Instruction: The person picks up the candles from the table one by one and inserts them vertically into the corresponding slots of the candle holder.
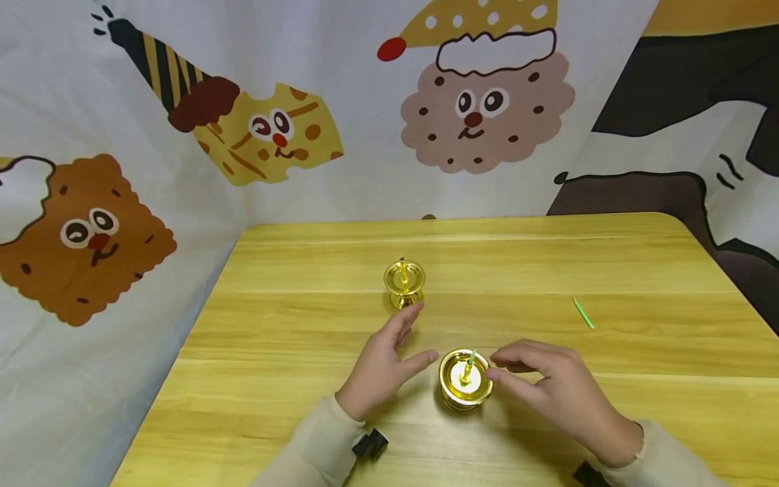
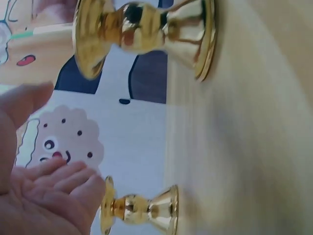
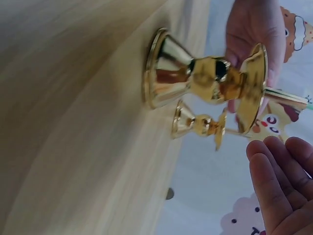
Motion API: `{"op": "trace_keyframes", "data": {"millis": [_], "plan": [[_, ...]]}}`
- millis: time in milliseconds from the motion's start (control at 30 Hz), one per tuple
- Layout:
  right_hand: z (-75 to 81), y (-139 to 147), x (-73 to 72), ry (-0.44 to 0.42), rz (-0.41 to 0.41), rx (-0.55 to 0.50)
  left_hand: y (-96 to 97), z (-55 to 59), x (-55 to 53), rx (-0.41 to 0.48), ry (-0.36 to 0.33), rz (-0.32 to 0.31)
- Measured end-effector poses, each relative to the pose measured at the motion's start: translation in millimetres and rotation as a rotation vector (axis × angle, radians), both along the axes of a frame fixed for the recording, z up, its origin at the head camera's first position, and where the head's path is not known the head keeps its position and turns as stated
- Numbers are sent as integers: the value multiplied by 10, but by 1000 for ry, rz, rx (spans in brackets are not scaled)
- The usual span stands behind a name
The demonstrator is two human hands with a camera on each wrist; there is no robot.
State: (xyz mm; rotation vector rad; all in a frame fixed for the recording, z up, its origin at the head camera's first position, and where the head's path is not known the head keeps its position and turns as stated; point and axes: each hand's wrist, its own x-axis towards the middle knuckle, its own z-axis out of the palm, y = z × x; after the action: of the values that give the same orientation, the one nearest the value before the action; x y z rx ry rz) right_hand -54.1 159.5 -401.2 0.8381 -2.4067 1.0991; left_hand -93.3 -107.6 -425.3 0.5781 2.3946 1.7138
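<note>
A shiny gold candle holder [image 1: 452, 396] stands upright on the table between the two hands. From its dish rises a thin gold stem with a small green tip [image 1: 472, 355]. My left hand [image 1: 380, 368] is to its left, thumb and fingers spread and holding nothing. In the left wrist view that hand's palm [image 2: 49, 203] shows bare. On the other side, my right hand [image 1: 556, 389] has its fingertips right at the holder's rim in the head view. The right wrist view shows those fingers [image 3: 274, 186] loosely extended, with nothing in them.
A second gold candle holder [image 1: 404, 279] stands farther back, just beyond the left fingertips, with a dark-tipped stem. A slim green stick [image 1: 583, 313] lies at the right of the wooden table [image 1: 274, 325]. Behind hangs a curtain [image 1: 365, 182] printed with cartoon biscuits.
</note>
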Motion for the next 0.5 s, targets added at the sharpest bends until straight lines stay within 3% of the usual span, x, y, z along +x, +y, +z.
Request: {"op": "trace_keyframes", "data": {"millis": [233, 500], "plan": [[-67, 141, 16, -31, -76, 34, -95, 53, -123, 85, 4, 166], [-173, 257, 0, -89, -140, 89, -200, 23, -242, 119, -10, 248]]}}
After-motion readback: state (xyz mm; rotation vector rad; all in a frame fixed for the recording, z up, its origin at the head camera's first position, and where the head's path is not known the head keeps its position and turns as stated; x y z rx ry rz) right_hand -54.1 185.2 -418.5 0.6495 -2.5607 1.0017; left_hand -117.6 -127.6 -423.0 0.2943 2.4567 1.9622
